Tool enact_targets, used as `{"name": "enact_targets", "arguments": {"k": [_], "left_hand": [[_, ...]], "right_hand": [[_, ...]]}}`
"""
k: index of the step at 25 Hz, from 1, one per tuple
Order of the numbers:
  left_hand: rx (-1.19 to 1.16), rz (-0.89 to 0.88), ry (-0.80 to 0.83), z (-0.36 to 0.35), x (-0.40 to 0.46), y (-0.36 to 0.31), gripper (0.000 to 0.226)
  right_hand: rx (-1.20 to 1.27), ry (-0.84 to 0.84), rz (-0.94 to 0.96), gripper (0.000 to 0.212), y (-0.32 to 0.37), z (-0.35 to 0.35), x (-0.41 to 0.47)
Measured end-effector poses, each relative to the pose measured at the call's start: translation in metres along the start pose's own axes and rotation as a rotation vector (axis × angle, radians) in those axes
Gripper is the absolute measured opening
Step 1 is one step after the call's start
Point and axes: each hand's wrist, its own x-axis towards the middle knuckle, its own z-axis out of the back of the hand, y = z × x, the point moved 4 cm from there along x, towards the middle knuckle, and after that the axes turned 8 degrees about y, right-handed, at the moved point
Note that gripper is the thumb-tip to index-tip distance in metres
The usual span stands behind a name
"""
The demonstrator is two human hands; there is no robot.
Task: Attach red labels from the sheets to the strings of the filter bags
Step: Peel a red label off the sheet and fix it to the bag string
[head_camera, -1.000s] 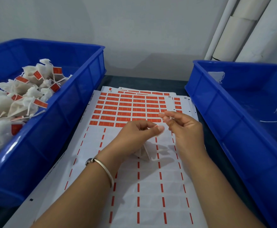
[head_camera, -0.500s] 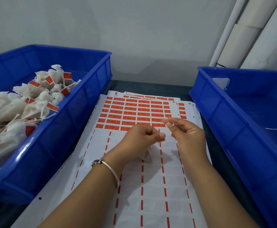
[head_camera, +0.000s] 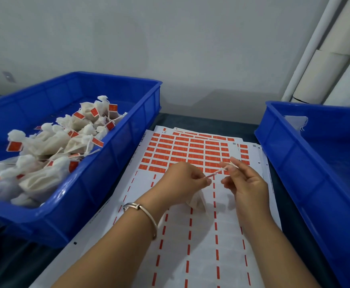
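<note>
Against a grey wall, we are working over the label sheet (head_camera: 190,235) at frame centre. Our left hand (head_camera: 182,181) and right hand (head_camera: 245,181), previously together, are now pinching the string (head_camera: 217,173) taut; the filter bag (head_camera: 197,201) is dangling beneath, awaiting its label.

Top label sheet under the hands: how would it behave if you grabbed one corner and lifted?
Probably floppy: the top label sheet looks thin and lies flat on the stack. Likely light for its size, since most labels are already peeled, leaving red labels only at the far end. It may slide easily over the sheets beneath.
</note>
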Motion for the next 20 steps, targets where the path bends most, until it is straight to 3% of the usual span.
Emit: {"name": "enact_targets", "arguments": {"k": [3, 6, 9, 13, 16, 20], "left_hand": [[-0.152, 0.035, -0.064, 0.009, -0.01, 0.002, 0.015], [-0.252, 0.053, -0.115, 0.016, -0.023, 0.001, 0.021], [-0.32, 0.054, -0.174, 0.028, -0.039, -0.003, 0.013], [-0.469, -0.022, -0.347, 0.074, -0.074, -0.009, 0.009], [-0.386, -0.134, -0.558, 0.122, -0.108, -0.014, 0.012], [-0.134, -0.094, -0.81, 0.18, -0.143, 0.008, 0.022]], "right_hand": [[-0.015, 0.108, -0.018, 0.037, 0.0, -0.007, -0.003], [-0.053, 0.332, -0.02, 0.044, 0.001, -0.019, -0.009], [-0.15, 0.521, -0.01, 0.041, 0.002, -0.031, -0.019], [-0.186, 0.579, -0.019, 0.037, -0.006, -0.035, -0.017], [-0.198, 0.592, -0.041, 0.036, -0.011, -0.036, -0.014], [-0.206, 0.58, -0.059, 0.034, -0.014, -0.038, -0.012]]}}
